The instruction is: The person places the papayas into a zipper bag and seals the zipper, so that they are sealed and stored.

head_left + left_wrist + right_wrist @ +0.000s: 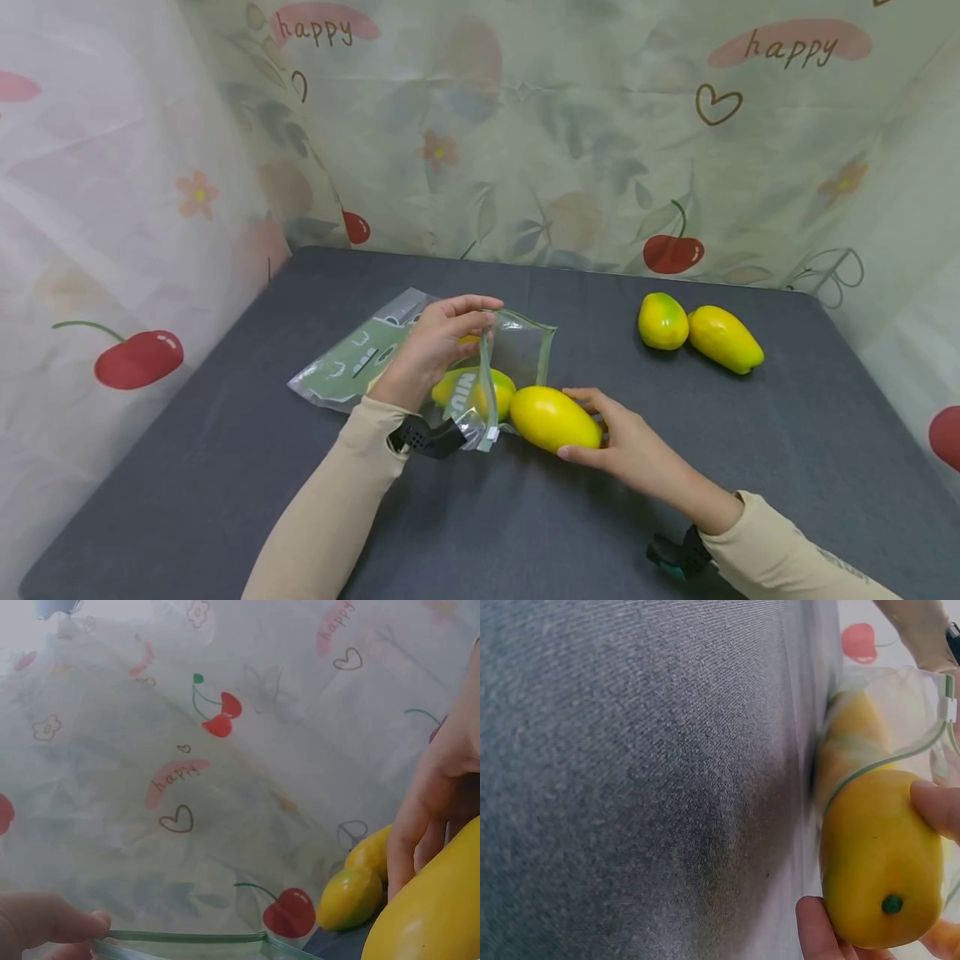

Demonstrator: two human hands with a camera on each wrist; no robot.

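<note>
My left hand (442,337) pinches the upper rim of a clear zip bag (520,342) with a green print, holding its mouth apart toward the right. Inside the bag, a yellow-green mango (450,387) shows through the plastic, with a bit of yellow above it. My right hand (622,437) grips a yellow mango (555,419) from its right end, thumb on the near side. That mango's left end meets the bag's opening. In the right wrist view, the held mango (881,851) has a dark green stem spot facing the camera.
Two more mangoes, a rounder one (663,322) and a longer one (725,338), lie side by side at the back right of the dark grey table (525,517). A printed curtain (525,150) hangs behind the table and along both sides.
</note>
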